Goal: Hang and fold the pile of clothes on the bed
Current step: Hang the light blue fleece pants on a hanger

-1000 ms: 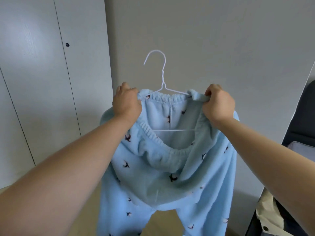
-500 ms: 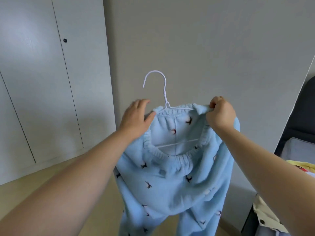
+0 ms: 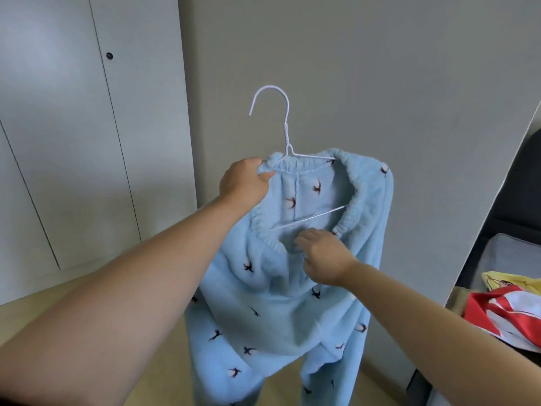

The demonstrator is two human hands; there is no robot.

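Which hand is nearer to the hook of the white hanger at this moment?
Left. The left hand grips the pants just below the hook; the right hand is lower, touching the fabric under the bottom bar.

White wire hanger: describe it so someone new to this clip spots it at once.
Start at the plain grey wall in the middle; before it hang light blue fleece trousers printed with small dark birds. The thin white wire hanger sits in their waistband, its open hook alone rising above the cloth.
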